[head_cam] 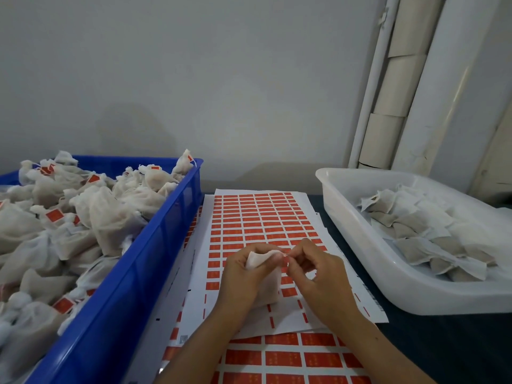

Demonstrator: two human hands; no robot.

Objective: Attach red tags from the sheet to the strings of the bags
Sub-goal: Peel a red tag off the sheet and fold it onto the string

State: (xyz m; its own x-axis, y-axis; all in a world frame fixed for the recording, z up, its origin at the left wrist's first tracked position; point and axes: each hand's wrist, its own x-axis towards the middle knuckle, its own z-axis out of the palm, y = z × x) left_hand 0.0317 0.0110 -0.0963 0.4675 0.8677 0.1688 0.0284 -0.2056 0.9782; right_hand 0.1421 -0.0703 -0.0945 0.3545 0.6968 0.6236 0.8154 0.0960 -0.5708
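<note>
White gauze bag, gripped in left hand above tag sheet at surface's near edge. Right hand pinches red tag at its string. Step: sticking. Next, likely: press shut, drop into blue crate.

you get soft, even, rather dim light with a cool grey cast. faint shadows smudge the plain grey wall above the deep blue plastic crate. the wide lens bows the pale upright door frame and stretches the edges. fine detail looks soft and slightly smeared throughout.
</note>
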